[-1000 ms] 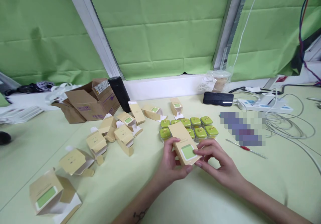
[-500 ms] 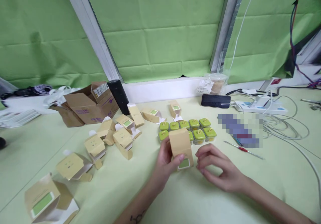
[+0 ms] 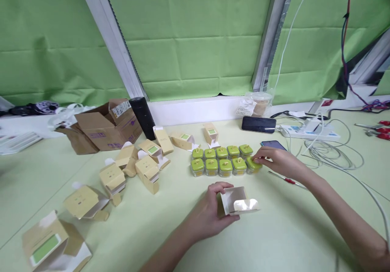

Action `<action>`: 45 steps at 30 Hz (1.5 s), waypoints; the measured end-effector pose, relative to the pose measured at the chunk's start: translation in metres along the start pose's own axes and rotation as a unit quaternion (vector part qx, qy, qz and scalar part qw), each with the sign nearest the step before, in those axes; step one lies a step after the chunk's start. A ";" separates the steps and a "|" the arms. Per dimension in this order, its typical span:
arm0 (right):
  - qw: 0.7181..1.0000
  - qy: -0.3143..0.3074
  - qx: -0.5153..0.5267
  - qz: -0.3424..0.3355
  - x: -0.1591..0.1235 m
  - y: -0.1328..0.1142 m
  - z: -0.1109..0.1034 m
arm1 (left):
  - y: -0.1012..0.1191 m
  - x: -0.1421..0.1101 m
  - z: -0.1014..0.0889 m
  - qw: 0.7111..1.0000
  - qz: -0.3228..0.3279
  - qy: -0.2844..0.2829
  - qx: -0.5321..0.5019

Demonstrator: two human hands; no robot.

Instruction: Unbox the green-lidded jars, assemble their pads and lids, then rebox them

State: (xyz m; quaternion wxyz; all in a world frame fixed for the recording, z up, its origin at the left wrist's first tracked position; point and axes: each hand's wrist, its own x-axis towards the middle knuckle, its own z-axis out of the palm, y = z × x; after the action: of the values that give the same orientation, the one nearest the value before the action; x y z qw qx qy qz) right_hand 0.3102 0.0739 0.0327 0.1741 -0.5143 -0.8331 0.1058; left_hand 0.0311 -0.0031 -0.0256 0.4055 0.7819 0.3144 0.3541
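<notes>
My left hand is closed around the side of a small cardboard box, tilted so that its open end and white inside face me. My right hand reaches to the right end of the front row and pinches the green lid of a small clear jar. The other green-lidded jars stand close together in two rows, each lid with a small loop on top. Whether the pinched jar still rests on the table, I cannot tell.
Several opened tan boxes lie scattered on the left. Behind them stand a brown carton and a black cylinder. At right are a dark phone, another phone, a red-marked screwdriver, a power strip and coiled cables.
The box in my left hand has turned from upright to tilted, its open end now facing me. My right hand has moved away and right, onto the end jar's lid.
</notes>
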 end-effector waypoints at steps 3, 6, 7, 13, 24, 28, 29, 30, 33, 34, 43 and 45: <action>0.997 0.033 0.064 -0.006 -0.005 -0.019 -0.013 | 0.002 0.001 -0.001 0.998 -0.061 -0.001 -0.025; 0.974 0.118 0.190 -0.021 -0.005 -0.052 -0.014 | 0.005 0.003 -0.001 0.992 -0.110 -0.004 -0.055; 0.963 0.145 0.226 -0.022 -0.004 -0.064 -0.011 | 0.005 0.003 -0.001 0.992 -0.115 -0.004 -0.057; 0.921 0.096 0.376 0.000 0.002 -0.107 0.020 | 0.011 0.005 0.000 0.986 -0.160 0.016 -0.044; 0.980 0.031 0.170 -0.102 -0.009 -0.087 0.010 | 0.012 0.005 0.001 0.984 -0.173 0.001 -0.046; 0.985 0.017 0.075 -0.152 -0.013 -0.086 0.003 | 0.010 0.004 0.002 0.988 -0.150 0.006 -0.017; 0.985 0.016 0.056 -0.165 -0.014 -0.086 0.003 | 0.010 0.004 0.002 0.989 -0.148 0.006 -0.013; 0.983 0.015 0.041 -0.176 -0.015 -0.087 0.003 | 0.009 0.004 0.002 0.989 -0.146 0.002 -0.010; 0.980 -0.007 0.010 -0.196 -0.015 -0.090 0.007 | 0.005 0.003 0.002 0.990 -0.139 -0.008 -0.007; 0.980 -0.021 0.003 -0.200 -0.015 -0.091 0.009 | 0.004 0.002 0.002 0.991 -0.130 -0.010 -0.005; 0.977 -0.111 0.130 -0.124 -0.017 -0.092 0.008 | -0.005 0.000 0.004 0.999 -0.044 0.002 0.007; 0.970 -0.108 0.191 -0.100 -0.020 -0.088 0.002 | -0.001 0.001 0.002 0.999 -0.049 -0.009 0.016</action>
State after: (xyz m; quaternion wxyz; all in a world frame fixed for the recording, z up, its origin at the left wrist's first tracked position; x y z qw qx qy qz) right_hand 0.2451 0.0159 0.0584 0.1881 -0.3712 -0.8584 0.3000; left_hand 0.0328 -0.0022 -0.0272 0.4128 0.7750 0.3546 0.3214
